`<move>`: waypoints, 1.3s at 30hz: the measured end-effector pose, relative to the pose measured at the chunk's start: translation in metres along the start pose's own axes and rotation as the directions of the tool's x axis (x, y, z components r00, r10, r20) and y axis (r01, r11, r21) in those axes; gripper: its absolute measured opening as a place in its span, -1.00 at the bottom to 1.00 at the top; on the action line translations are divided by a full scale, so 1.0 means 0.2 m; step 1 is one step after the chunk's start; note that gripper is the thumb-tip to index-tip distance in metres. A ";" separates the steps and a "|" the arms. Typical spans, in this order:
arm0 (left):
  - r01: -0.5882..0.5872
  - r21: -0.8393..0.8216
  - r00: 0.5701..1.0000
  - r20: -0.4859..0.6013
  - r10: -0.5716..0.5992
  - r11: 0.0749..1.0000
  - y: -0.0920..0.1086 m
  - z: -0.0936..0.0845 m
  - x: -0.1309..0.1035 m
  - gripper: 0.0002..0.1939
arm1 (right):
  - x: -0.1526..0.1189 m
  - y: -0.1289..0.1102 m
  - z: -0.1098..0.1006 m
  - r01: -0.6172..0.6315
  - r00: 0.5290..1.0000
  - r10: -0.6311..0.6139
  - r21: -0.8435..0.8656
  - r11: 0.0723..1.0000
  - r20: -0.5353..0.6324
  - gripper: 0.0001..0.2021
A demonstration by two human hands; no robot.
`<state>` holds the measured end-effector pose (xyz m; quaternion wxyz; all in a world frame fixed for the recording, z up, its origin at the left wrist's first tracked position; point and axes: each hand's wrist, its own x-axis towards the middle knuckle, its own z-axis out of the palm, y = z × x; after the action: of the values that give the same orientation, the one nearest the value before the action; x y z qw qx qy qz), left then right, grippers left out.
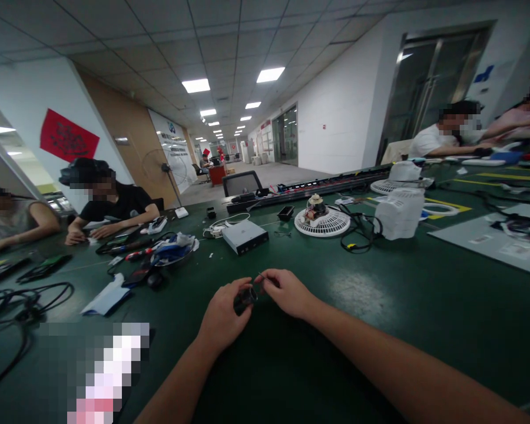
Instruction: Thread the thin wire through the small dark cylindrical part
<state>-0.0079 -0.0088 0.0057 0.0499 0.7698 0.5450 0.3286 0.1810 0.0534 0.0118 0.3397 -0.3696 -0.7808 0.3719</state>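
Observation:
My left hand is wrapped round a small dark cylindrical part, whose round end faces right; its exact kind does not show. Just right of it, the fingertips of my right hand are pinched together on a thin dark piece, too small to name. Both hands are close together above the green table. Beyond them lies a silver optical disc drive with a dark front.
Past the drive stand a white fan grille with a motor, a small black tray and a white plastic housing. Cables and tools lie left, near a folded blue cloth. Other people sit around the table.

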 end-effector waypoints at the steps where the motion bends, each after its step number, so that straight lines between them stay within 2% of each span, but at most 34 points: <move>1: -0.002 -0.003 1.000 -0.001 0.002 1.000 0.00 0.00 0.00 -0.48 | 0.00 0.00 0.00 -0.005 1.000 0.005 0.002 1.000 -0.009 -0.72; 6: -0.004 -0.016 1.000 -0.016 0.004 1.000 -0.01 0.00 0.00 -0.47 | 0.03 0.04 0.02 -0.083 0.996 0.072 0.205 0.975 0.060 -0.72; 8: -0.009 -0.020 1.000 -0.022 0.008 1.000 -0.02 0.01 0.00 -0.47 | 0.03 0.05 0.02 -0.079 0.996 0.069 0.265 0.961 0.048 -0.75; 11: -0.020 -0.026 0.999 -0.027 0.019 0.999 -0.01 0.00 -0.01 -0.48 | 0.03 0.04 0.01 -0.002 1.000 0.007 0.180 0.984 -0.027 -0.87; 14: -0.030 -0.011 0.999 -0.028 0.030 0.999 0.00 0.00 -0.01 -0.48 | 0.02 0.03 0.00 0.047 0.996 -0.043 0.054 0.997 -0.075 -0.87; 22: -0.049 0.017 0.998 -0.036 0.050 0.999 0.01 -0.01 -0.01 -0.50 | 0.01 0.01 -0.01 0.116 0.993 -0.116 0.014 0.993 -0.003 -0.83; 28: -0.061 0.000 0.998 -0.029 0.061 0.998 0.00 -0.01 -0.01 -0.49 | 0.01 0.01 0.01 0.034 0.998 -0.042 0.144 0.989 0.055 -0.86; 30: -0.074 -0.014 0.997 -0.026 0.073 0.997 0.00 -0.01 -0.01 -0.49 | 0.01 0.02 0.02 0.003 0.999 -0.008 0.147 0.989 0.034 -0.83; 33: -0.097 -0.029 0.995 -0.028 0.096 0.995 -0.01 -0.01 -0.02 -0.50 | 0.00 0.01 0.01 -0.016 1.000 0.016 0.057 0.998 -0.015 -0.86; 39: -0.141 -0.002 0.990 -0.023 0.141 0.990 0.00 -0.01 -0.02 -0.53 | 0.00 -0.01 -0.02 -0.032 0.999 0.036 -0.110 0.993 0.032 -0.86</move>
<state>-0.0089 -0.0129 0.0055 0.0217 0.8026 0.4891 0.3407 0.1839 0.0530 0.0159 0.2992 -0.3947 -0.7992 0.3404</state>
